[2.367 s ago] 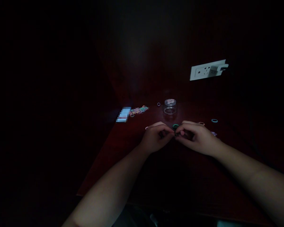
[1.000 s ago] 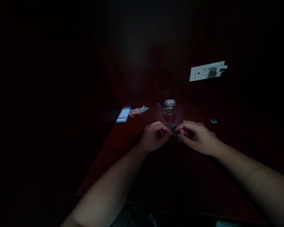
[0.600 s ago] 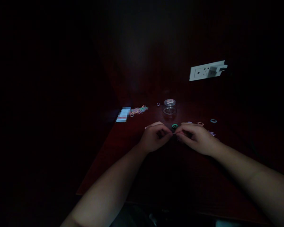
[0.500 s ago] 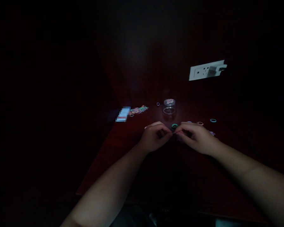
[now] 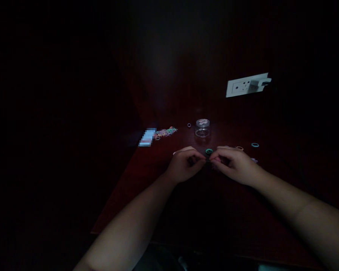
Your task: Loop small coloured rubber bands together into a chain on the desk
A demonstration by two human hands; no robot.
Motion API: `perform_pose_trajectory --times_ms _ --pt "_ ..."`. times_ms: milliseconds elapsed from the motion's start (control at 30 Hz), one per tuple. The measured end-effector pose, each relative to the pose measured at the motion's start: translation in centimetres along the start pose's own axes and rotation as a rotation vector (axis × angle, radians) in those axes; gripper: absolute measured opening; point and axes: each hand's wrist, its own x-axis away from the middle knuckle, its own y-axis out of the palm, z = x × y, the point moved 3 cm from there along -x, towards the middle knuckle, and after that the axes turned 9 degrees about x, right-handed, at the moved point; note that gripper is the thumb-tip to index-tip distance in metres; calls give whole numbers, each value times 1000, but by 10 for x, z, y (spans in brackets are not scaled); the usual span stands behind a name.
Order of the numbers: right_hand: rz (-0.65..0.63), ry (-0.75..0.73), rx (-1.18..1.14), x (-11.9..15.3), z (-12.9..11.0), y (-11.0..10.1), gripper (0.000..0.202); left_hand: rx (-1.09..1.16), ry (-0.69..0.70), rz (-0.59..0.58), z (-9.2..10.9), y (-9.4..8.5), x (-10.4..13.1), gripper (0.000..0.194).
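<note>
Both hands meet low over the table, fingertips almost touching. My left hand (image 5: 185, 164) is closed in a pinch of thumb and forefinger. My right hand (image 5: 234, 164) pinches from the other side. Between the fingertips runs a thin elastic band (image 5: 208, 160), small and dim, mostly covered by the fingers. Just beyond lies a green coiled hair tie (image 5: 209, 151). A clear round jar (image 5: 202, 132) with a patterned lid stands behind it. Past my right hand are an orange hair tie (image 5: 240, 148) and a blue hair tie (image 5: 255, 145), with pale purple ones (image 5: 253, 160) partly hidden by that hand.
A heap of colourful hair ties (image 5: 166, 131) lies beside a bright, pixelated rectangle (image 5: 147, 137) at the left. One small purple ring (image 5: 189, 125) sits left of the jar. A white wall socket (image 5: 247, 85) holds a plug. The dark red table (image 5: 124, 199) has its edge at left.
The hands stay nearly in place, still pinched together. The pale strand between the fingertips looks darker now. The whole view has shifted very slightly.
</note>
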Motion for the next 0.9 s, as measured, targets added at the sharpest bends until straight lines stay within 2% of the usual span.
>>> perform_pose_trajectory --times_ms 900 --pt "-12 -12 -6 -1 -1 -1 12 -7 28 17 0 -1 -1 10"
